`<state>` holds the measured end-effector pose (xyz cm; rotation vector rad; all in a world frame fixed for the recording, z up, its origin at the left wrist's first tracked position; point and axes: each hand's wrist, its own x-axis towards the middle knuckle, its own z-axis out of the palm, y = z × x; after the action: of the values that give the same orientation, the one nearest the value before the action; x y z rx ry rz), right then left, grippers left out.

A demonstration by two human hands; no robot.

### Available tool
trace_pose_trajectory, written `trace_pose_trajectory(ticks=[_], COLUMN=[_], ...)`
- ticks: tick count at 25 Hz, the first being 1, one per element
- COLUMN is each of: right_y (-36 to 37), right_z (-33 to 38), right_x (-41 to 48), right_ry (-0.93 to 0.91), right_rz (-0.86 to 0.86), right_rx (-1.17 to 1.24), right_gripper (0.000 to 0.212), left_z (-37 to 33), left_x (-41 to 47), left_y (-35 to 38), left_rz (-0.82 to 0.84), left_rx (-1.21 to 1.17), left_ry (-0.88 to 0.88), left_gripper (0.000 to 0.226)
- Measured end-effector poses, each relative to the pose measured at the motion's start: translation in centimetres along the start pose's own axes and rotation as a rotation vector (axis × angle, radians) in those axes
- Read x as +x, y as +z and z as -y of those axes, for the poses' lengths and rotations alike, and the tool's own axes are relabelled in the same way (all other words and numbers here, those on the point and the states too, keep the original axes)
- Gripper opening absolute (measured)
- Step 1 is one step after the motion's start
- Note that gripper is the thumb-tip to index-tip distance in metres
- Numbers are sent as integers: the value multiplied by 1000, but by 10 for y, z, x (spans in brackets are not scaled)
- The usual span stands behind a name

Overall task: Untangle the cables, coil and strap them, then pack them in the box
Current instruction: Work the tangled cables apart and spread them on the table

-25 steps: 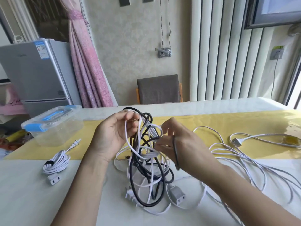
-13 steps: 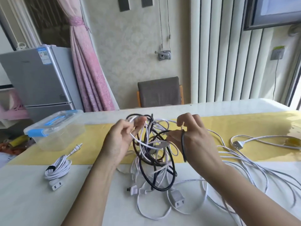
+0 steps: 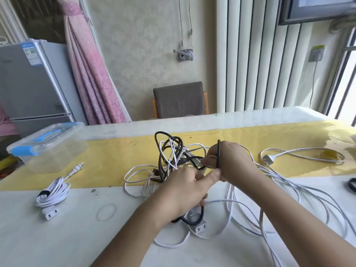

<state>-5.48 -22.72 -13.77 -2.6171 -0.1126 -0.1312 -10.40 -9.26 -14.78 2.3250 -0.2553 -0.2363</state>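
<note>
Both hands point(image 3: 185, 191) point(image 3: 232, 162) on tangled cables point(image 3: 169, 151)

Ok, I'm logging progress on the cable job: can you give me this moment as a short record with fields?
left hand: grips cables low in the tangle
right hand: pinches a cable in the tangle; black band round it
tangle: black and white cables, knotted, on the table
coil: one, white, strapped, left of the tangle
box: clear, lid on, far left
loose cables: white, spread at right
stage: untangling; nothing visibly packed
</note>
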Motion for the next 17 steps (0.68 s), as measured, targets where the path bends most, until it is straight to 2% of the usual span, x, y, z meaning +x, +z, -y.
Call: trace_pose_trajectory(ticks=[2,4,6,8,9,11,12,14,17], right_y=[-6,-13,-23,-28,-26,-20,-18,-21,-26], right_z=[-3,-9,-16,-23,-24,-27,-30,-38,-51], right_x=[1,3,3,4,3,3,4,10,19], right_ry=[74,93,87,70,48,5,1,53,165], right_rz=[103,161,249,417,527,717,747,669,485], right_rx=[126,203,429,712,770,773,793,958,1185], right_gripper=[24,29,30,27,27,28,24,16,15], left_z=[5,17,38,66,79,97,103,118,128], left_x=[-1,5,22,50,60,64,60,58,64], left_y=[8,8,-8,-42,-59,-89,-100,-114,-114], left_rz=[-50,-171,-371,-648,-702,-605,-550,-559,-591], left_rx=[364,714,880,794,675,324,161,-84,-131], left_ry=[42,160,222,328,348,307,240,127,84], left_gripper=[46,35,27,30,35,38,36,33,29])
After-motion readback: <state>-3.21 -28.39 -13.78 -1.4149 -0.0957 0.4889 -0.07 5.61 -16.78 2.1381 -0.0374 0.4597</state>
